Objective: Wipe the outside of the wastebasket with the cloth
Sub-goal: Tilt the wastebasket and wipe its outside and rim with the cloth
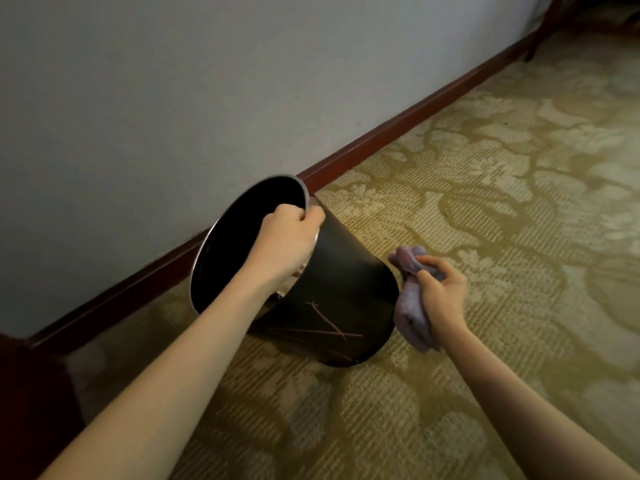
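Observation:
A black wastebasket (pixel 346 278) with a silver rim and thin pinkish scratch lines on its side is tilted toward me, its base resting on the carpet. My left hand (pixel 287 242) grips its upper rim, fingers curled over the edge. Just right of the basket's lower wall, my right hand (pixel 440 292) is closed around a bunched purple cloth (pixel 410 308). The cloth touches or nearly touches the basket's right side. The inside of the basket looks dark.
A pale wall (pixel 173 98) with a dark red baseboard (pixel 398 133) runs diagonally behind the basket. Patterned gold-green carpet (pixel 502 185) covers the floor. Dark wooden furniture (pixel 31 393) stands at the lower left, and a furniture leg (pixel 545 26) at the top right.

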